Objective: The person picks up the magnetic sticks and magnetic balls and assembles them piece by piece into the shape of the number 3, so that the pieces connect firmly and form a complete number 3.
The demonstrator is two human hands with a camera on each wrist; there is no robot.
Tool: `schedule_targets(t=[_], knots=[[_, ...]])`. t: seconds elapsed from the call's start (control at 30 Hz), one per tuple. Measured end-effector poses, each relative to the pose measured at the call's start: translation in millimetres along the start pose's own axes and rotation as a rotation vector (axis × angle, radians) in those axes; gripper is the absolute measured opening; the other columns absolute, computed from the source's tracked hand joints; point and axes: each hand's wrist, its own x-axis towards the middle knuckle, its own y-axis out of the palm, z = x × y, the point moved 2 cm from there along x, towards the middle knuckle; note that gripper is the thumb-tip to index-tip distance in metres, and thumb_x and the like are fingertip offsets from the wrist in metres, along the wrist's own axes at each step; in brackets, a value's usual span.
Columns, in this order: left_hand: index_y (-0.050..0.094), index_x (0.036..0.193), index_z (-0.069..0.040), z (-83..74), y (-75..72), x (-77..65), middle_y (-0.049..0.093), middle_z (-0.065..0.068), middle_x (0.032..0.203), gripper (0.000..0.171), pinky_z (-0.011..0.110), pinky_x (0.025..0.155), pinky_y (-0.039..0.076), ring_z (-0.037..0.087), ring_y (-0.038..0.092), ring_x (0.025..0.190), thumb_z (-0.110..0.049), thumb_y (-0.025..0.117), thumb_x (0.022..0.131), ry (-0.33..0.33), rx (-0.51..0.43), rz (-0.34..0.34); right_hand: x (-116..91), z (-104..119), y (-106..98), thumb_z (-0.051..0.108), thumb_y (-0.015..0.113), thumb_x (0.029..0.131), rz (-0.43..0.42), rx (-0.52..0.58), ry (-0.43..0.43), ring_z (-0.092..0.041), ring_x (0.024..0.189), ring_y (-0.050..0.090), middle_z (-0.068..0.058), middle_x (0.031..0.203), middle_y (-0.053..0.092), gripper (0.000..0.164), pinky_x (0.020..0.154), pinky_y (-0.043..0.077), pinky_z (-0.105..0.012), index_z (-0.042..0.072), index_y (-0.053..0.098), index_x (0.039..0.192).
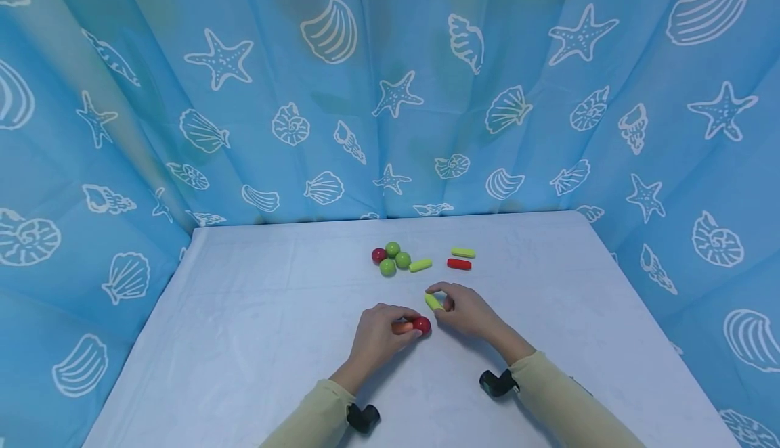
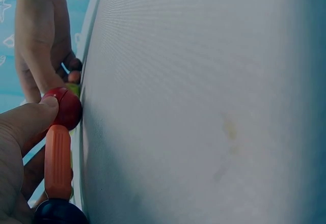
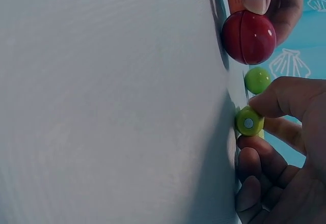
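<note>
My left hand (image 1: 374, 334) grips a shiny red ball (image 1: 422, 326), thumb pressed on its side. In the left wrist view an orange grooved stick (image 2: 58, 160) runs from that ball to a dark blue ball (image 2: 61, 212). My right hand (image 1: 470, 310) pinches a yellow-green stick (image 1: 434, 302) between thumb and fingers, just to the right of the red ball. Its round end, with a small silvery disc in the centre, faces the right wrist camera. Both hands are low over the white table (image 1: 256, 340).
Farther back lie several green balls (image 1: 387, 267), another red ball (image 1: 379, 256) and a yellow-green stick (image 1: 420, 265) beside them. To their right are a second yellow-green stick (image 1: 463, 252) and a red stick (image 1: 459, 264). A blue shell-patterned curtain (image 1: 390, 143) surrounds the table.
</note>
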Motion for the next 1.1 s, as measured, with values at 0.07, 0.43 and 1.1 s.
schedule_targets(t=[0.07, 0.43, 1.1], knots=[[0.078, 0.114, -0.026, 0.0, 0.2, 0.4, 0.074, -0.013, 0.105, 0.03, 0.035, 0.087, 0.049, 0.011, 0.06, 0.101, -0.032, 0.084, 0.085, -0.003, 0.0, 0.002, 0, 0, 0, 0.018, 0.075, 0.09, 0.001, 0.016, 0.002, -0.016, 0.07, 0.052, 0.002, 0.077, 0.056, 0.043, 0.067, 0.045, -0.032, 0.022, 0.064, 0.132], [0.077, 0.115, -0.027, 1.5, 1.7, 0.9, 0.073, -0.013, 0.103, 0.03, 0.032, 0.083, 0.047, 0.01, 0.059, 0.096, -0.033, 0.084, 0.085, 0.0, 0.003, 0.009, 3, 4, 3, 0.017, 0.073, 0.093, 0.001, 0.204, -0.018, -0.016, 0.074, 0.057, 0.003, 0.083, 0.063, 0.042, 0.07, 0.048, -0.031, 0.019, 0.058, 0.132], [0.077, 0.114, -0.026, 3.0, 1.4, 1.1, 0.072, -0.014, 0.101, 0.03, 0.029, 0.079, 0.045, 0.008, 0.056, 0.09, -0.033, 0.084, 0.085, -0.015, -0.002, -0.003, 3, 11, 10, 0.02, 0.07, 0.097, 0.018, 0.301, 0.041, -0.016, 0.079, 0.06, 0.003, 0.085, 0.067, 0.034, 0.076, 0.05, -0.032, 0.016, 0.059, 0.129]])
